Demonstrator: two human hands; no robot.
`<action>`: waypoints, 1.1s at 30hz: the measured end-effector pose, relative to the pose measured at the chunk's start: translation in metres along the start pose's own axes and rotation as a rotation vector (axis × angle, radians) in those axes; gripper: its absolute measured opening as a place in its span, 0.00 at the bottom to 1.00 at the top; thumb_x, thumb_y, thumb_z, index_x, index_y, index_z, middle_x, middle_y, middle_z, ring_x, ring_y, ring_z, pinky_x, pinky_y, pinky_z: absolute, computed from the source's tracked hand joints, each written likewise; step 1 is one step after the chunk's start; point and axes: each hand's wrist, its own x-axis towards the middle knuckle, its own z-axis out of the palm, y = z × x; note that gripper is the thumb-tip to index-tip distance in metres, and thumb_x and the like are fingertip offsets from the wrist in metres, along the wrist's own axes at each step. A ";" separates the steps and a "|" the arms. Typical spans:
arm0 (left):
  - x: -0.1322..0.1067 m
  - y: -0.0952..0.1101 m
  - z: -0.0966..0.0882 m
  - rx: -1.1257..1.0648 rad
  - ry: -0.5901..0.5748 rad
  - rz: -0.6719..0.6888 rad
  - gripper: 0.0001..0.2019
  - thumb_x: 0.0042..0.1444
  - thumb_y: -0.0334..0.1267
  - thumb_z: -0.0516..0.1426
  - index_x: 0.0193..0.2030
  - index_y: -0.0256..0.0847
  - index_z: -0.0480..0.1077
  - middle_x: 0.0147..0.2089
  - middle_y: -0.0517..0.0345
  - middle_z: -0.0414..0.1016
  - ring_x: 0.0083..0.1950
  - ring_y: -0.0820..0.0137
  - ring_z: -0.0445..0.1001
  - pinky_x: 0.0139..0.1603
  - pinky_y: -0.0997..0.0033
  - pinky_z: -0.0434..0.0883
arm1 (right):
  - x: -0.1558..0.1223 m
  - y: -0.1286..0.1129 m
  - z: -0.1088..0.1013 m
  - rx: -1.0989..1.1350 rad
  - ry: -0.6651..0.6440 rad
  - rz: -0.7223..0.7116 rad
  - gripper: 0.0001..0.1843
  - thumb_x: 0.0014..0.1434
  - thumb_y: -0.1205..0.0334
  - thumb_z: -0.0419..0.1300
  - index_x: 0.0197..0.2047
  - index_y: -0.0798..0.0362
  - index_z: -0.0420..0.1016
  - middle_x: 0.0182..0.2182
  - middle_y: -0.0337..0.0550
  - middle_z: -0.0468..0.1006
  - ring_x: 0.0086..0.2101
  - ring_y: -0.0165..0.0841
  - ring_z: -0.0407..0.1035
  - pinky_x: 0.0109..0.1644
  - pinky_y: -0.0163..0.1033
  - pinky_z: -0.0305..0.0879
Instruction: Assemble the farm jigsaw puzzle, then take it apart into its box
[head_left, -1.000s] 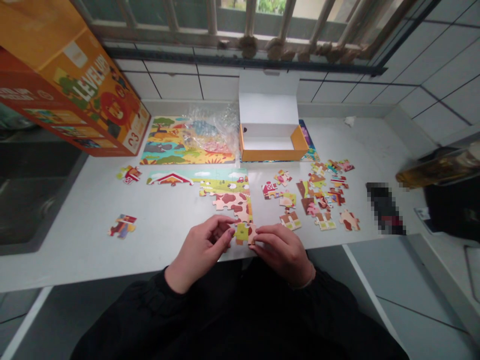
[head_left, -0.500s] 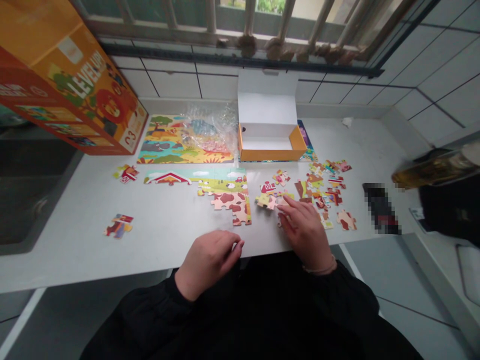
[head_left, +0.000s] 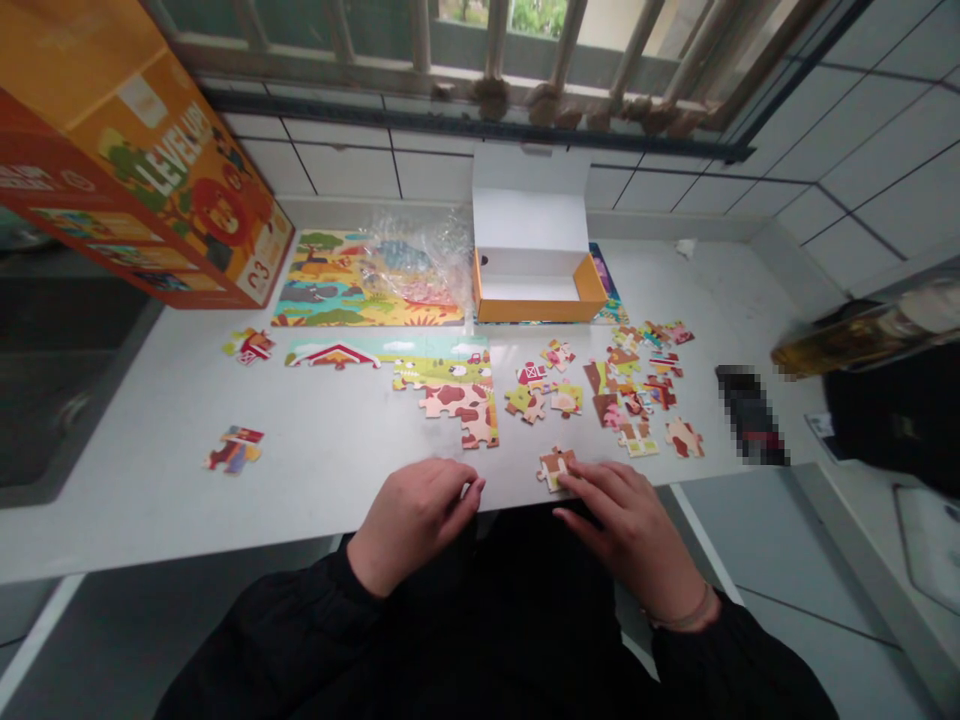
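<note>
White tiles (head_left: 341, 165) and a barred window (head_left: 493, 50) back a pale worktop (head_left: 337, 490), with a dark sink (head_left: 45, 460) at the left. Near the middle lies a partly joined farm puzzle (head_left: 450, 385), showing sheep on green fields and a brown-patched cow; a red roof section (head_left: 334, 355) sits at its upper left.

The right hand (head_left: 600, 505) rests its fingertips on a brown-and-white puzzle piece (head_left: 553, 468) near the front edge, to the right of the puzzle and apart from it. That grip is moderately wide, the thumb standing clear of the piece. The left hand (head_left: 420, 520) is curled near the front edge, below the puzzle; its grip is narrow, though I cannot tell whether thumb and finger meet.

Loose pieces (head_left: 626, 370) lie bunched to the right, with a brown-spotted piece (head_left: 684, 438) just beside them. At the left, 2 small groups of pieces (head_left: 235, 450) lie well apart from the puzzle. Behind stand a large orange box (head_left: 187, 190) and an open box (head_left: 540, 310); between them, crumpled clear plastic (head_left: 442, 240) covers part of an animal picture (head_left: 315, 295).
</note>
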 end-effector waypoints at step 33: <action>-0.001 0.004 -0.004 -0.092 0.210 -0.126 0.04 0.72 0.33 0.59 0.43 0.43 0.73 0.38 0.55 0.78 0.41 0.63 0.76 0.45 0.63 0.73 | 0.058 -0.040 0.050 0.248 0.185 -0.323 0.20 0.74 0.72 0.63 0.66 0.53 0.80 0.52 0.49 0.88 0.47 0.42 0.79 0.52 0.49 0.81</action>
